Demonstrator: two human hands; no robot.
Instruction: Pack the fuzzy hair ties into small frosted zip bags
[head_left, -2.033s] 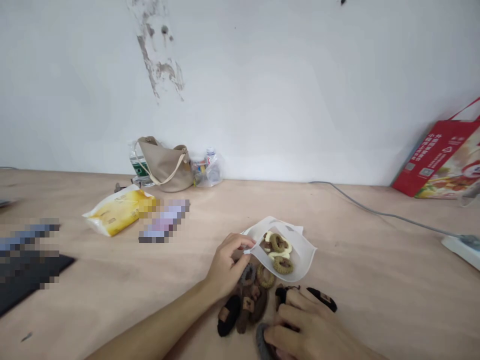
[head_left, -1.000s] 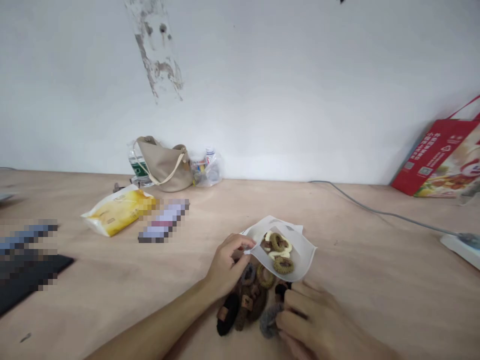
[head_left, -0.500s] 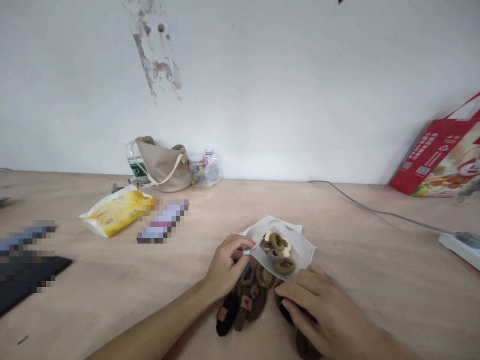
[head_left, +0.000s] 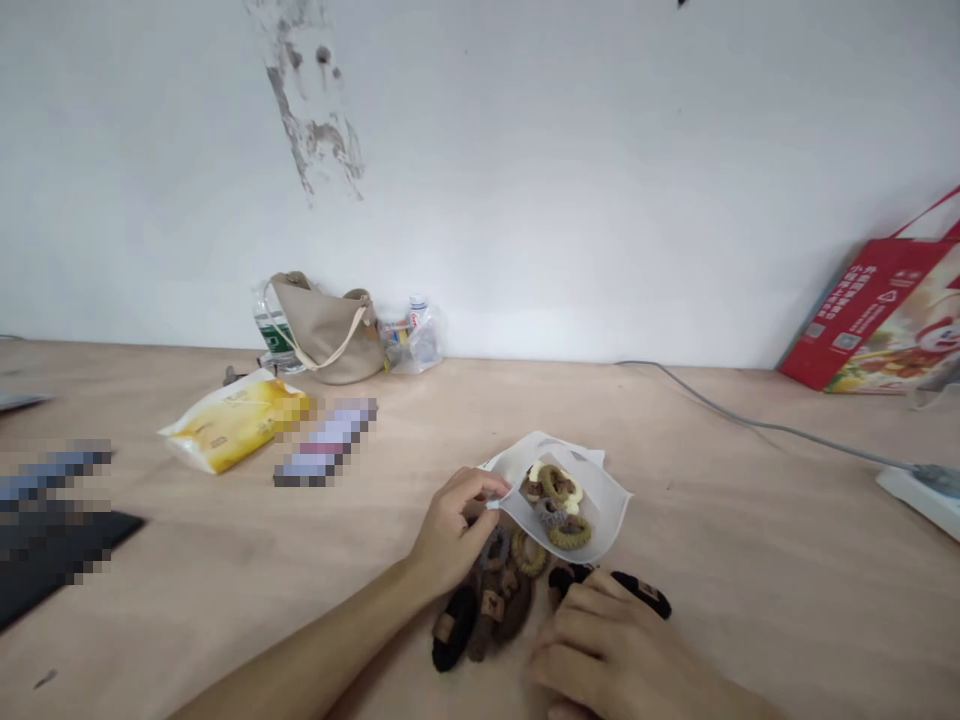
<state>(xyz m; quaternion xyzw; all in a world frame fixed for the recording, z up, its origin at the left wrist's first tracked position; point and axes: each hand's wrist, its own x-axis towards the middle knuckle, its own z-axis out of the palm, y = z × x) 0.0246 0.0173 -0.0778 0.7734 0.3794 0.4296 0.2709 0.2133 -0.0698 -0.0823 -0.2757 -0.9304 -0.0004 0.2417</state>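
Our left hand (head_left: 454,535) pinches the edge of the white pouch (head_left: 604,510), holding it open over the fuzzy hair ties (head_left: 559,490) inside. Our curled right hand (head_left: 604,650) sits on the dark hair ties (head_left: 491,615); we cannot tell if it grips one.

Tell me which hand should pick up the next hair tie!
Probably the right hand: it's already on a black hair tie, while the left hand is busy pinching the edge of the frosted plastic pouch.
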